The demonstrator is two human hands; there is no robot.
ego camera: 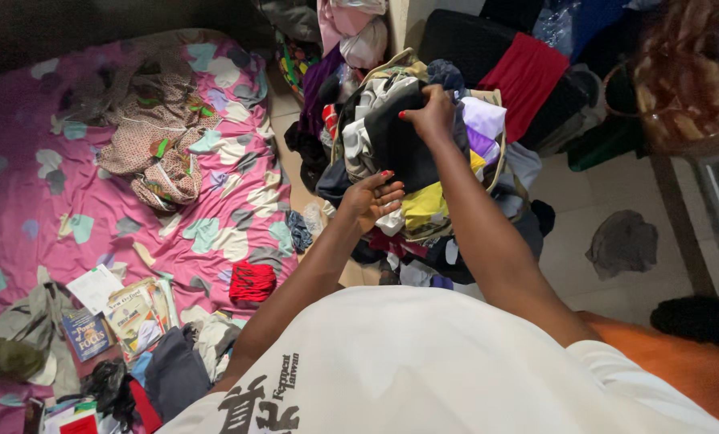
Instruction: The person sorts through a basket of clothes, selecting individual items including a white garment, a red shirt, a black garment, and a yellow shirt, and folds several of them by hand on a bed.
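White shirt (456, 370); both hands (373, 198) on black garment (404, 141).

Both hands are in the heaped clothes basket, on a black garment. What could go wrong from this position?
1. The basket is piled above its rim; if the right hand and left hand pull the black garment, the yellow cloth and other loose pieces may spill.
2. Clothes already lie around the basket, like the grey cloth on the floor; a step there could slip or tangle.
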